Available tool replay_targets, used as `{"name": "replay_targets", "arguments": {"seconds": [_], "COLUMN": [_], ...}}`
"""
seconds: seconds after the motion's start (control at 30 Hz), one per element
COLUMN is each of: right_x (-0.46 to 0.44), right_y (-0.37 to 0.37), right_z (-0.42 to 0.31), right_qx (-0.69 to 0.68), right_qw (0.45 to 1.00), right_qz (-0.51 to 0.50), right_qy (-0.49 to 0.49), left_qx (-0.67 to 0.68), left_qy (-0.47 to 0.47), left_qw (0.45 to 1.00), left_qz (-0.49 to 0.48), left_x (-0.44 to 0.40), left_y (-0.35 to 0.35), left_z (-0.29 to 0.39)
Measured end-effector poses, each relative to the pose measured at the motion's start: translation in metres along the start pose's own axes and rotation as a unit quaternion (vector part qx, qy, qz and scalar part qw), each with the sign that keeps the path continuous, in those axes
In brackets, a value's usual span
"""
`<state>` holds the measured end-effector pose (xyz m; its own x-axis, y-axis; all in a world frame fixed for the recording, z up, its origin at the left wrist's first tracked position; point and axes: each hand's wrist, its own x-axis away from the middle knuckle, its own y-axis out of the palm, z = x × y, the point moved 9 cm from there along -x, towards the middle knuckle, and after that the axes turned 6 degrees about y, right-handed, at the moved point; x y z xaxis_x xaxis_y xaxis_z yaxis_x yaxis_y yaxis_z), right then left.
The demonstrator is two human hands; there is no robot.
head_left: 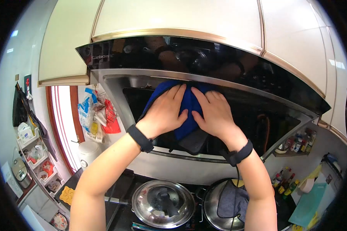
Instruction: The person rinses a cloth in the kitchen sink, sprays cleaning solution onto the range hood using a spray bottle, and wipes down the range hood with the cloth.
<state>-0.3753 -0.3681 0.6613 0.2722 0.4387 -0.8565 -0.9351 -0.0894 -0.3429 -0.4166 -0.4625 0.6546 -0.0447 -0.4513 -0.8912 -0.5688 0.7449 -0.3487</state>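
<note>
Both hands are raised to a black range hood (250, 111) and press a blue cloth (187, 129) against its underside, near the upper edge of the dark panel. My left hand (165, 111) lies on the cloth's left part, fingers stretched upward and thumb pointing right. On the right part rests my right hand (214, 111), its fingers also extended and spread over the fabric. A darker grey-black corner of the cloth hangs below the hands. Each wrist wears a black band, and a thin dark cord hangs from the right one.
Below stand a lidded steel pan (164, 204) and a second pot (216, 204) with a grey cloth (233, 200) over it. Sauce bottles (287, 186) and a green cutting board (308, 204) are at the right. Plastic bags (98, 115) hang at the left, beside a shelf rack (38, 154).
</note>
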Motion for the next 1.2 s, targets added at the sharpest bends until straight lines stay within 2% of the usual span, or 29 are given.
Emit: {"name": "replay_targets", "arguments": {"seconds": [0.1,0.2,0.23,0.43,0.6,0.63,0.83,1.0,1.13,1.2], "right_x": [-0.015,-0.008,-0.005,0.026,0.08,0.09,0.134,0.127,0.098,0.075], "right_y": [0.02,0.018,0.017,-0.013,-0.055,-0.063,-0.096,-0.092,-0.065,-0.051], "right_z": [0.01,0.015,0.017,0.079,0.153,0.168,0.231,0.231,0.194,0.154], "right_qx": [-0.026,-0.04,-0.032,-0.013,0.038,0.059,0.106,0.175,0.099,0.076], "right_qw": [0.988,0.994,0.993,0.977,0.983,0.983,0.98,0.958,0.976,0.989], "right_qz": [-0.136,-0.101,-0.109,-0.189,-0.136,-0.124,-0.071,-0.076,-0.069,-0.044], "right_qy": [0.065,0.033,0.03,0.099,0.116,0.12,0.153,0.213,0.179,0.122], "left_qx": [-0.063,-0.046,-0.045,0.022,0.1,0.078,0.067,0.043,0.019,-0.019], "left_qy": [-0.025,-0.066,-0.022,0.032,0.076,0.104,0.138,0.114,0.018,0.024], "left_qw": [0.996,0.99,0.997,0.997,0.988,0.99,0.986,0.992,0.995,0.997], "left_qz": [-0.062,-0.112,-0.062,-0.064,-0.09,-0.059,-0.071,-0.037,-0.091,-0.077], "left_x": [-0.016,-0.023,-0.024,-0.059,-0.105,-0.112,-0.152,-0.146,-0.117,-0.098], "left_y": [0.015,0.016,0.012,0.05,0.106,0.115,0.174,0.169,0.125,0.103], "left_z": [0.001,-0.001,0.004,0.052,0.121,0.137,0.205,0.192,0.127,0.095]}}
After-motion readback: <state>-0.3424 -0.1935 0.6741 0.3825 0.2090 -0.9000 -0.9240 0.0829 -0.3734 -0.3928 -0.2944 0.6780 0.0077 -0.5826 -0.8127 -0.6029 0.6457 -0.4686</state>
